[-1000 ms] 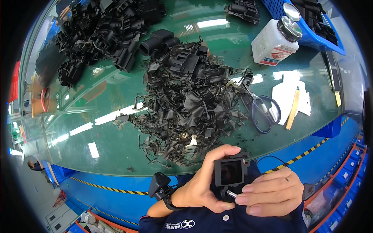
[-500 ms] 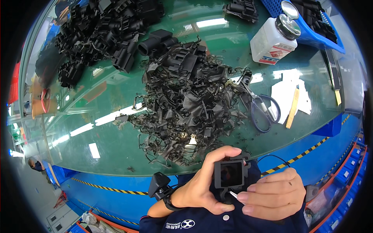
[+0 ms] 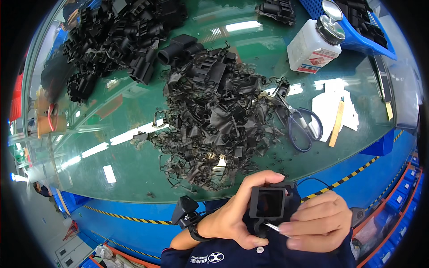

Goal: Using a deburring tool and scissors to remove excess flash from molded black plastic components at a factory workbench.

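Observation:
In front of my body, my left hand (image 3: 230, 223) grips a black plastic part (image 3: 271, 216) with a square opening, thumb below it and index finger over its top. My right hand (image 3: 319, 221) is closed on a slim tool with a silvery metal tip (image 3: 271, 227). That tip meets the part near its lower edge; the rest of the tool is hidden in my fingers, so its exact kind cannot be told. Beyond my hands, a heap of black plastic trimmings (image 3: 214, 125) lies on the green tabletop (image 3: 120, 174).
Dark-handled scissors (image 3: 300, 127) lie right of the heap, beside white paper (image 3: 328, 105) and a yellow strip (image 3: 336, 125). A white bottle with a metal cap (image 3: 310, 49) stands near a blue basket (image 3: 380, 49). More black parts (image 3: 120, 40) are piled at far left.
The part and my left hand have shifted slightly to the right. My right hand has tilted a little, with its metal tip still at the part's lower edge.

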The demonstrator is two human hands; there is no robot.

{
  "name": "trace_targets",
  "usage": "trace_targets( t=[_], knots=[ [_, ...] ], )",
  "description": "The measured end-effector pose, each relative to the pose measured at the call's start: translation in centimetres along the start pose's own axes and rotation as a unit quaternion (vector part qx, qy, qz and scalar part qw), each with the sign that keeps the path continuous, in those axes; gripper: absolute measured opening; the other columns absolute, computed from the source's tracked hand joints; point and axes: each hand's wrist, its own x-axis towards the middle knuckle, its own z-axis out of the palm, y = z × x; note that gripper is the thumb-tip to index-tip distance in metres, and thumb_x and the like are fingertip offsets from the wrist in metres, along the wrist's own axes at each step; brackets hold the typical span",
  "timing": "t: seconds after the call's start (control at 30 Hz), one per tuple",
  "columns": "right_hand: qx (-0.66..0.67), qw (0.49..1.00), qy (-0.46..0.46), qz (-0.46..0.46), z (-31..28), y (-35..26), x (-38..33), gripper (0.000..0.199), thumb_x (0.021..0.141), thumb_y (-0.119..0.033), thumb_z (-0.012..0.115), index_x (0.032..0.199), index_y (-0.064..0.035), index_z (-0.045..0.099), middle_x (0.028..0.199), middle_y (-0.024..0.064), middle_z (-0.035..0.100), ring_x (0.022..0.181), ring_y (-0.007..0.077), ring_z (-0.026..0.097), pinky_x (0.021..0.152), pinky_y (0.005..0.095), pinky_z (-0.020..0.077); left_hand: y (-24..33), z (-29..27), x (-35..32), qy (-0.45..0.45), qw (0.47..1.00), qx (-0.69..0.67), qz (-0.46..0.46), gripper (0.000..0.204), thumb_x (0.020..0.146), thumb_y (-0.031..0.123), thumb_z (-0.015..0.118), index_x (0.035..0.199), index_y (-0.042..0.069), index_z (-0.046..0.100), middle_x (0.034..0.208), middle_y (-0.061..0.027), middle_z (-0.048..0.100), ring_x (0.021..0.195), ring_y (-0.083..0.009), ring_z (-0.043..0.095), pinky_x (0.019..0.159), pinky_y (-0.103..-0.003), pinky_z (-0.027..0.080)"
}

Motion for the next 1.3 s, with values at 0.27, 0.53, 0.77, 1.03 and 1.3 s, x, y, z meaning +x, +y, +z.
trace_targets(
  t=[0.27, 0.53, 0.77, 1.03, 1.3],
  knots=[
    [-0.031, 0.999, -0.029, -0.008, -0.2, -0.4, 0.5, 0.013, 0.074, -0.003, 0.059, 0.086, -0.0071, 0.062, 0.090, 0.0095, 0.066, 0.077, 0.0149, 0.058, 0.072, 0.0226, 0.0439, 0.0, 0.0, 0.1, 0.004, 1.000, 0.016, 0.019, 0.101, 0.047, 0.028, 0.084, 0.126, 0.001, 0.026, 0.113, -0.0181, 0.042, 0.102, -0.0272, 0.051, 0.087, -0.040, 0.044],
    [-0.146, 0.978, -0.096, -0.115, -0.3, -0.3, 1.2, 0.012, 0.073, -0.007, 0.057, 0.084, -0.0072, 0.062, 0.087, 0.0089, 0.066, 0.072, 0.0143, 0.057, 0.068, 0.0229, 0.0425, 0.2, 0.2, -0.1, 0.020, 0.998, 0.062, 0.016, 0.099, 0.050, 0.027, 0.084, 0.125, 0.002, 0.026, 0.112, -0.0196, 0.044, 0.102, -0.0270, 0.051, 0.087, -0.041, 0.043],
    [-0.032, 0.999, 0.039, 0.008, -0.1, -0.4, -0.5, 0.014, 0.074, -0.003, 0.063, 0.085, -0.0093, 0.060, 0.086, 0.0078, 0.066, 0.072, 0.0130, 0.057, 0.066, 0.0213, 0.0424, 0.1, -0.1, -0.2, 0.015, 0.999, 0.051, 0.007, 0.101, 0.049, 0.028, 0.084, 0.126, 0.002, 0.024, 0.113, -0.0202, 0.043, 0.102, -0.0281, 0.051, 0.087, -0.042, 0.043],
    [-0.081, 0.994, -0.032, -0.070, 0.3, 0.0, 0.1, 0.013, 0.074, -0.005, 0.058, 0.086, -0.0067, 0.061, 0.090, 0.0088, 0.066, 0.074, 0.0142, 0.056, 0.068, 0.0219, 0.0417, -0.2, -0.2, -0.2, 0.025, 0.997, 0.065, 0.021, 0.099, 0.049, 0.029, 0.085, 0.125, 0.002, 0.027, 0.111, -0.0212, 0.045, 0.101, -0.0284, 0.051, 0.087, -0.042, 0.043],
    [-0.192, 0.972, -0.061, -0.122, 0.8, -1.0, 0.2, 0.013, 0.072, -0.008, 0.058, 0.085, -0.0078, 0.060, 0.086, 0.0084, 0.066, 0.066, 0.0138, 0.054, 0.067, 0.0230, 0.0405, -0.1, -0.1, -0.1, 0.033, 0.994, 0.103, 0.030, 0.098, 0.050, 0.029, 0.084, 0.124, 0.001, 0.026, 0.111, -0.0216, 0.044, 0.102, -0.0284, 0.050, 0.087, -0.042, 0.043]
  ],
)
